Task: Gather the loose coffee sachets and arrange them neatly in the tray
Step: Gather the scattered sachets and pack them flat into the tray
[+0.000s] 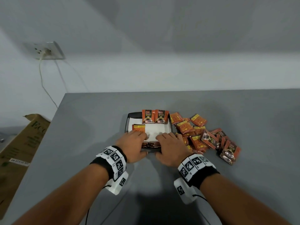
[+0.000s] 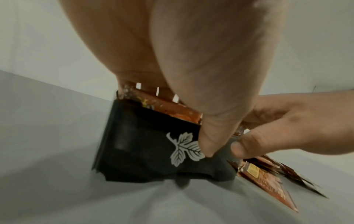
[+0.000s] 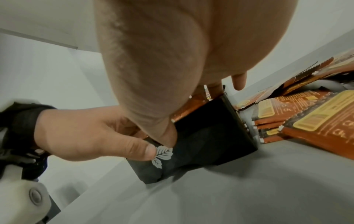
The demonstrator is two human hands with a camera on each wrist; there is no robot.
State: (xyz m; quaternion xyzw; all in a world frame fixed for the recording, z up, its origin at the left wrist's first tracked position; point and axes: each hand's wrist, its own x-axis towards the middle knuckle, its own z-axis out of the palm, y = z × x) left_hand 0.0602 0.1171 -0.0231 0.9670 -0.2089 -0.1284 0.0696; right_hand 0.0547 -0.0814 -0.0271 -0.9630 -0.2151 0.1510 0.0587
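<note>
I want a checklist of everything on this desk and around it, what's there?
Surface: grey table, matte.
Job's things: black tray lined with white paper; two sachets standing at its far wall, a row of sachets at its near wall; loose pile right of it.
Clutter: cardboard box beside the table.
Hands: left hand and right hand both rest on the near row, thumbs on the tray's front.
Cables: cord hanging from wall socket.
Surroundings: pale wall.

grey table, wall socket, probably cardboard box
</note>
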